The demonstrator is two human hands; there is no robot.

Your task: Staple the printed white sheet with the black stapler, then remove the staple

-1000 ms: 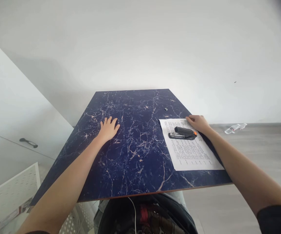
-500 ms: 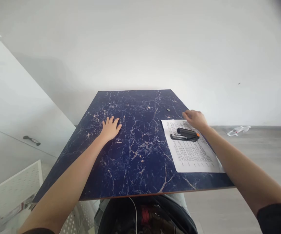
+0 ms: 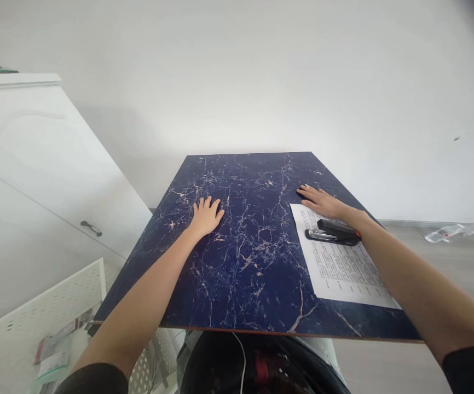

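My left hand [image 3: 206, 218] rests palm down on the blue marble-patterned table [image 3: 245, 273], its fingers spread and nothing under them that I can see. Across the table, my right hand [image 3: 321, 201] lies low with fingers stretched forward, just beyond the top edge of a printed sheet of paper [image 3: 335, 273]. A tiny pale spot shows at its fingertips, too small to name. On the sheet lies a black stapler [image 3: 333, 232] with an orange-red end, close to my right wrist and partly bordered by the forearm.
A white cabinet [image 3: 35, 164] with a dark handle stands to the left, above a white perforated panel [image 3: 56, 295] and plastic packets [image 3: 52, 355]. A white cable [image 3: 241, 361] hangs at the table's front edge. Clear plastic [image 3: 446, 232] lies on the floor at right.
My right hand has moved from the table's right edge inward and opened flat, over where a small dark piece lay. The view has turned left; my left hand stays put on the table.
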